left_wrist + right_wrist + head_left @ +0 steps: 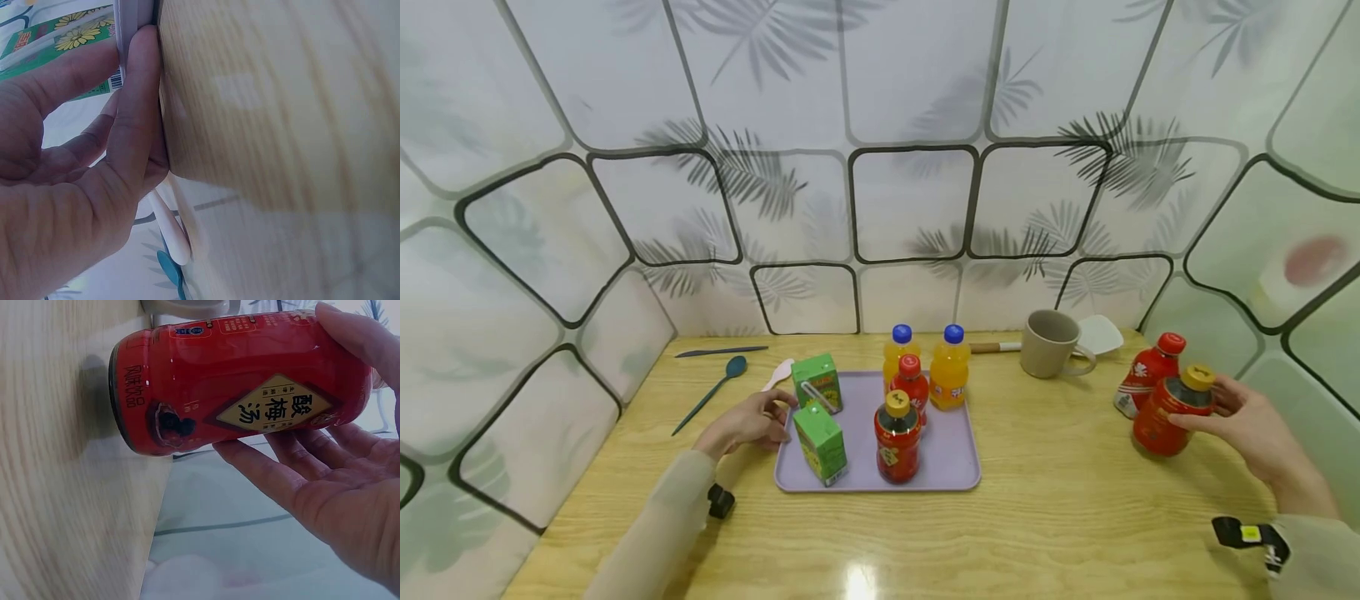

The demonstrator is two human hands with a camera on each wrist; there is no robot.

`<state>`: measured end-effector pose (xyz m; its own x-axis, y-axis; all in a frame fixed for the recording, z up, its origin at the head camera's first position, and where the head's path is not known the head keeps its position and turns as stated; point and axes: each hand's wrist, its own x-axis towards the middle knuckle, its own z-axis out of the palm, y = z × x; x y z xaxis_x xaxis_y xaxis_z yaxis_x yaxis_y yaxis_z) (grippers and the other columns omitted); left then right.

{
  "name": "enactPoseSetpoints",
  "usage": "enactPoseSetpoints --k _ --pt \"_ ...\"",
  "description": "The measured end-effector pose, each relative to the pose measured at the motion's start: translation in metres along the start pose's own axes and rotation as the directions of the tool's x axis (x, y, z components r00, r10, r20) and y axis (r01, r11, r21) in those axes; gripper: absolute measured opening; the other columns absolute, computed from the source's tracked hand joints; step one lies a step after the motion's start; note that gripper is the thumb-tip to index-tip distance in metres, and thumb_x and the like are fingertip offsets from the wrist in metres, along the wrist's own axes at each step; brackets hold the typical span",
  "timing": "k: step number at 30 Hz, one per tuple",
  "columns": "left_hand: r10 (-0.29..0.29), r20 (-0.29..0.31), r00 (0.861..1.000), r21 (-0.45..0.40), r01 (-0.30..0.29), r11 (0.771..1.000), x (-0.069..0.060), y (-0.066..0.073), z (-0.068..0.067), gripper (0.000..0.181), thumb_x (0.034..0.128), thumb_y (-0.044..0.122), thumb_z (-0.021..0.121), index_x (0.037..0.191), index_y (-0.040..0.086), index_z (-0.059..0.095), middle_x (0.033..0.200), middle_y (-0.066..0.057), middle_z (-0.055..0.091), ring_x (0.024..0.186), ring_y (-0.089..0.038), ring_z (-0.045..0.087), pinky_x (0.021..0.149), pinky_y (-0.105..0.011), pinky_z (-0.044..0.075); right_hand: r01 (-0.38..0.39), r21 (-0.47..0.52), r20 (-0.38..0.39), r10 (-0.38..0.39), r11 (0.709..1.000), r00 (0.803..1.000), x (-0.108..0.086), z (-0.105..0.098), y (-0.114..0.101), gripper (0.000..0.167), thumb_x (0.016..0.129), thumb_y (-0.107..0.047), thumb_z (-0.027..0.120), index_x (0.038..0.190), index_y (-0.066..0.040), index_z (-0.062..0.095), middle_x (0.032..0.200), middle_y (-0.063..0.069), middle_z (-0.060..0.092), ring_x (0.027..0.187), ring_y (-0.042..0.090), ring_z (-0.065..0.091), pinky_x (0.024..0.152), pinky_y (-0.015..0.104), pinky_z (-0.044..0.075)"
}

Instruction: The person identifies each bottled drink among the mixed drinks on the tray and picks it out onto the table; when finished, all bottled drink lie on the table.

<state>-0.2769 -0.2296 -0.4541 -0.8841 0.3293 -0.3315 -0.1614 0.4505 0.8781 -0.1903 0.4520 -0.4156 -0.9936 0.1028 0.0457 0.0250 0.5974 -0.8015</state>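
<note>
My left hand (pixel 757 422) is at the left edge of a lilac tray (pixel 861 482), pinching its rim between thumb and fingers (pixel 134 94). Two green drink cartons (pixel 822 443) stand on the tray's left part. On its right part are a red bottle with a yellow cap (pixel 898 446), a red-capped bottle (pixel 910 385) and two orange juice bottles (pixel 950 373). Far right, my right hand (pixel 1262 429) grips another yellow-capped red drink bottle (pixel 237 381), slightly tilted, its base just off the table. Close behind it stands a second red-capped bottle (pixel 1145 372).
A beige mug (pixel 1047 343) stands at the back right, before a white-headed spatula (pixel 1101 333). Back left lie a teal spoon (pixel 711 392), a dark blue knife (pixel 722 352) and a pale pink utensil (pixel 780 372). Patterned curtain surrounds the wooden table (pixel 1045 517) at the back and sides.
</note>
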Motion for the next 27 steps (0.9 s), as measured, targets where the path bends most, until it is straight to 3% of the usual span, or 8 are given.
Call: enactPoseSetpoints --k 3,6,13,17,27 --pt "0.002 -0.001 1.000 0.000 -0.002 1.000 -0.0002 0.0011 -0.0002 0.054 0.0792 -0.009 0.067 0.130 -0.001 0.048 0.098 -0.014 0.047 0.080 -0.019 0.052 0.065 -0.031 0.058 -0.029 -0.040 0.009 0.029 0.999 1.000 0.0000 -0.0011 0.0018 0.095 0.090 -0.023 0.072 0.152 0.010 0.009 0.131 0.011 0.049 0.097 -0.012 0.038 0.069 0.004 0.043" --pt "0.003 -0.002 1.000 0.002 -0.003 1.000 -0.0009 0.0019 0.0002 0.055 0.0798 -0.009 0.067 0.130 -0.001 0.048 0.099 -0.014 0.047 0.080 -0.019 0.051 0.065 -0.031 0.058 -0.049 -0.059 0.018 0.050 0.997 0.999 0.0003 -0.0017 0.0036 0.098 0.091 -0.025 0.071 0.151 0.012 0.003 0.142 0.039 0.026 0.099 -0.008 0.035 0.068 0.004 0.042" --pt "0.001 -0.010 1.000 0.005 -0.001 1.000 -0.0013 0.0019 0.0011 0.054 0.0797 -0.010 0.067 0.130 0.000 0.049 0.098 -0.014 0.047 0.080 -0.020 0.051 0.064 -0.031 0.058 -0.049 -0.058 -0.023 0.048 0.997 0.999 0.0012 -0.0019 0.0072 0.094 0.089 -0.023 0.073 0.149 0.014 0.011 0.132 0.034 0.034 0.090 -0.016 0.033 0.068 0.004 0.045" --pt "-0.001 -0.013 1.000 0.009 0.001 1.000 -0.0009 0.0015 0.0012 0.054 0.0795 -0.010 0.067 0.129 0.000 0.049 0.098 -0.014 0.047 0.081 -0.020 0.051 0.065 -0.032 0.058 -0.059 -0.072 -0.043 0.056 0.996 0.998 0.0007 -0.0029 0.0075 0.094 0.088 -0.024 0.073 0.148 0.016 0.012 0.138 0.040 0.031 0.086 -0.019 0.031 0.065 0.004 0.044" --pt "-0.013 -0.028 1.000 0.009 0.013 1.000 0.0026 -0.0023 0.0001 0.053 0.0787 -0.010 0.067 0.128 0.001 0.051 0.098 -0.013 0.047 0.080 -0.020 0.052 0.064 -0.030 0.058 -0.086 -0.087 -0.005 0.086 0.992 0.996 0.0010 -0.0082 0.0081 0.095 0.091 -0.029 0.070 0.148 0.016 0.008 0.144 0.045 0.024 0.091 -0.016 0.030 0.064 0.004 0.041"
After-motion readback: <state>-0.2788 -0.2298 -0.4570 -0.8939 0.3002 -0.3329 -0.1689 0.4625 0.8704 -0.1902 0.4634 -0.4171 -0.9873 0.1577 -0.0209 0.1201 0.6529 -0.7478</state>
